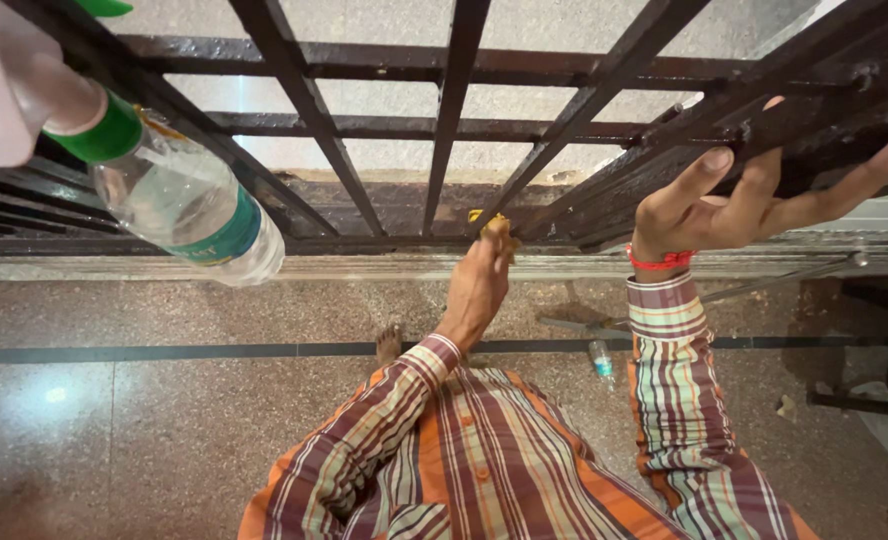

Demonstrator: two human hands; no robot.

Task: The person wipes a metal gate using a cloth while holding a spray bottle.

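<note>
Left hand [479, 285] presses a yellow cloth [492, 225] against the black grille [444, 130] low down; right hand [754, 205] grips an upper bar. Risk: the hanging spray bottle [184, 205] may fall if jolted.

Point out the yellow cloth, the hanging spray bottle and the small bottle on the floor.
yellow cloth [496, 224], head view, exposed top edge
spray bottle [189, 205], head view, clear body
small bottle [601, 360], head view, middle

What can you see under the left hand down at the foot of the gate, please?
A yellow cloth shows under the left hand, pressed against the dark gate; most of it is covered.
</note>
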